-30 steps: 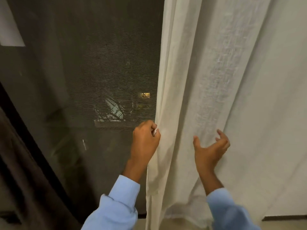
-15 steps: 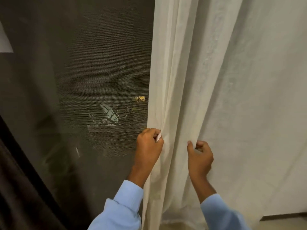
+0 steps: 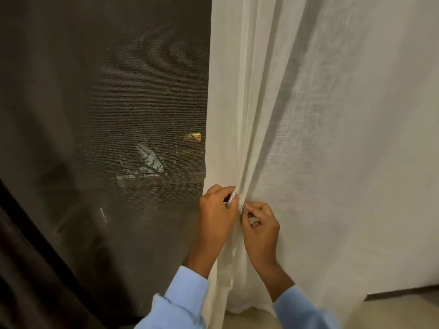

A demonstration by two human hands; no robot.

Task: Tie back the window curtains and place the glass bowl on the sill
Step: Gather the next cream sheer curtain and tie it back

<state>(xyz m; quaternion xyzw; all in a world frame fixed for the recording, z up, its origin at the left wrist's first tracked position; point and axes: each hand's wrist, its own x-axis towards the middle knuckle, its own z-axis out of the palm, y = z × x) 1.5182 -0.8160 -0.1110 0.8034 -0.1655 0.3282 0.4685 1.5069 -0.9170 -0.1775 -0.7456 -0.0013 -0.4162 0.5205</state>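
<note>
A cream sheer curtain [image 3: 320, 138] hangs over the right half of the view, its left edge bunched into folds. My left hand [image 3: 217, 214] grips that bunched edge, with a small white piece showing between its fingers. My right hand [image 3: 261, 224] is right beside it, its fingers curled and pinching the curtain fabric at the same spot. The two hands nearly touch. No glass bowl is in view, and no sill is in view.
A dark mesh window screen [image 3: 118, 115] fills the left half, with dim lights outside behind it. A dark curtain [image 3: 23, 269] hangs at the lower left. A pale floor [image 3: 403, 312] and a dark skirting strip show at the lower right.
My right hand went from open and apart to closing on the fabric, then moved left to meet my left hand. The curtain's folds are gathered tighter. My left hand kept its grip.
</note>
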